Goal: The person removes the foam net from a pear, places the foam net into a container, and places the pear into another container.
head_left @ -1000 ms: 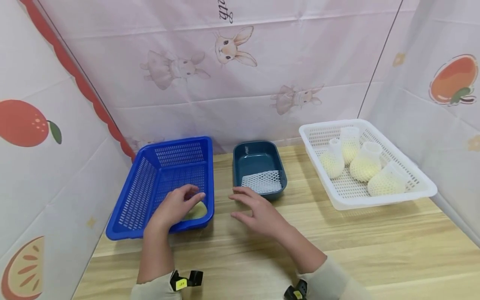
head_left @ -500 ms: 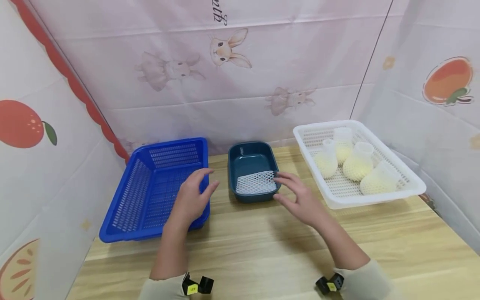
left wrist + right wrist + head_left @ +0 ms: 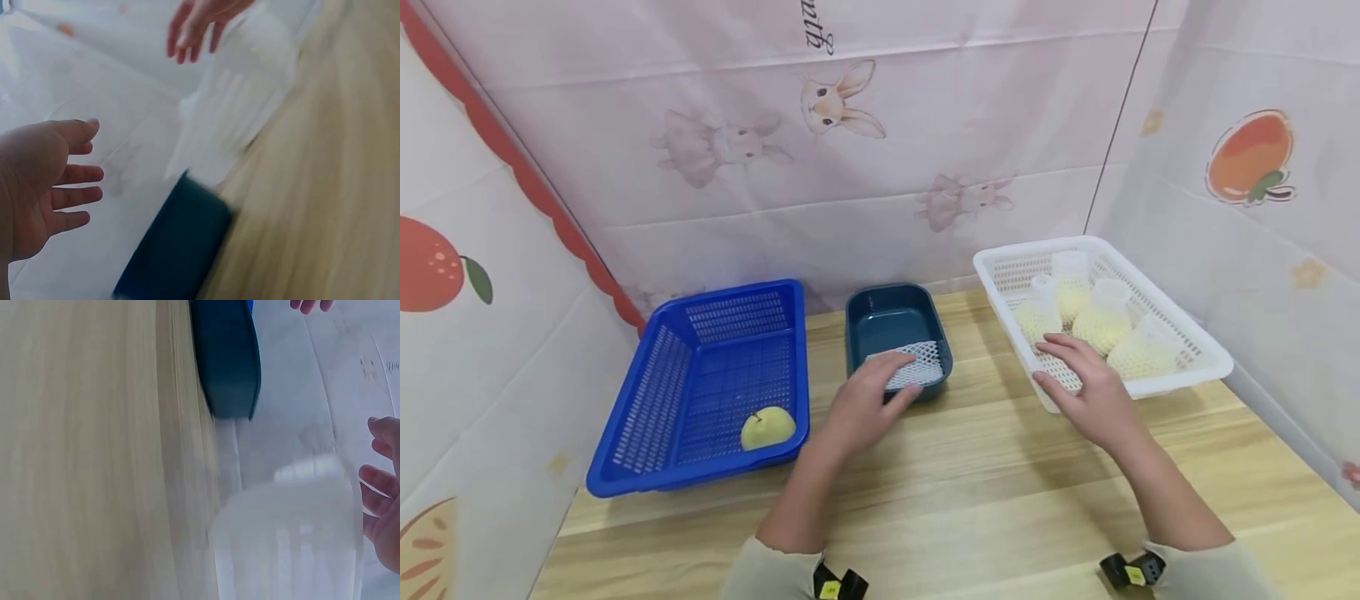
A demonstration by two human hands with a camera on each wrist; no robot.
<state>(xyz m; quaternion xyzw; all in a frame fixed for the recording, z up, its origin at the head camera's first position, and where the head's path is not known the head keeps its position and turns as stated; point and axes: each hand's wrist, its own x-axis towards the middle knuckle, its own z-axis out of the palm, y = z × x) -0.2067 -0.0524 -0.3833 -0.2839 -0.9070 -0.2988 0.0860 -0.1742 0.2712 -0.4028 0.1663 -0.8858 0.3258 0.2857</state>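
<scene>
Netted pears (image 3: 1101,325): four of them, pale yellow through their white sleeves, sitting close together in the white basket to the right.
White basket (image 3: 1216,367): on the desk (image 3: 970,508), its near-left corner partly behind the right hand.
Right hand (image 3: 1093,396): over that near-left corner, fingers and thumb apart, grasping nothing; whether it touches the rim I can't tell.
Left hand (image 3: 865,407): above the near-left part of the teal tray, fingers parted from the thumb and gripping nothing.
Teal tray (image 3: 891,325): in the middle, between the two baskets.
Mesh sleeve (image 3: 927,369): white, flat at the tray's near end, partly hidden by the left hand.
Blue basket (image 3: 737,367): on the left.
Bare pear (image 3: 767,427): inside the blue basket's near-right corner, stem showing.
</scene>
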